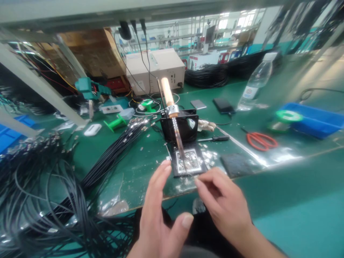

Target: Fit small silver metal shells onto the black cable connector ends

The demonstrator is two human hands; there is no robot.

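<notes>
My left hand (158, 211) is raised at the bench's front edge, fingers straight and thumb spread, holding nothing I can see. My right hand (223, 204) is beside it with fingers curled in a pinch near the front of a small black tray (199, 168) caked with solder. Whatever the pinch holds is too small to make out. A soldering iron (172, 111) with a wooden handle rests tilted in a black stand (182, 127), its tip down over the tray.
Bundles of black cables (53, 193) fill the left of the green bench (268, 179). Red scissors (260, 139), a blue bin (314, 120), a water bottle (255, 86), a phone (223, 105), a beige box (156, 70) and green spools (115, 123) lie behind.
</notes>
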